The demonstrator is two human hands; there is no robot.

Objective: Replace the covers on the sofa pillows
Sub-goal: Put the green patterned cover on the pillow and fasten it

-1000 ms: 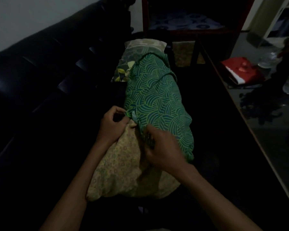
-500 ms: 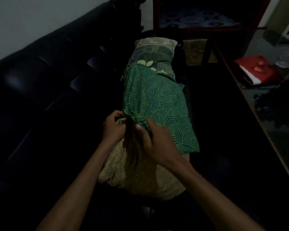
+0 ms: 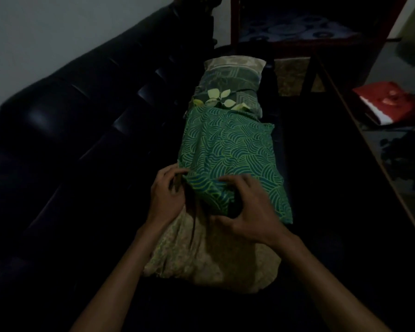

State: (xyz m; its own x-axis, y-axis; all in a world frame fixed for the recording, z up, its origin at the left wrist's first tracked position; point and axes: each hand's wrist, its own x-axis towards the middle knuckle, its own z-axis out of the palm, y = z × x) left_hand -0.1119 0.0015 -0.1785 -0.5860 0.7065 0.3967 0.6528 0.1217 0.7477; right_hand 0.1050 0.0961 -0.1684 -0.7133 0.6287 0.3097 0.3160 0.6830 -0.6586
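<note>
A pale yellowish pillow (image 3: 209, 257) lies on the dark sofa seat in front of me. A green cover with a wave pattern (image 3: 230, 152) is pulled over its far half. My left hand (image 3: 168, 195) pinches the cover's open edge at the left side. My right hand (image 3: 252, 209) has curled fingers gripping the cover's near edge, thumb below and fingers on top. Behind it lies a second pillow in a grey leaf-print cover (image 3: 228, 92).
The black sofa backrest (image 3: 70, 121) runs along the left. A wooden-edged table (image 3: 374, 144) stands at the right with a red item (image 3: 388, 101) on it. A dark red shelf (image 3: 297, 27) stands at the far end.
The green cover has slid further toward me over the pale pillow. My right hand moved from the cover's middle edge to a wider grip on its near edge.
</note>
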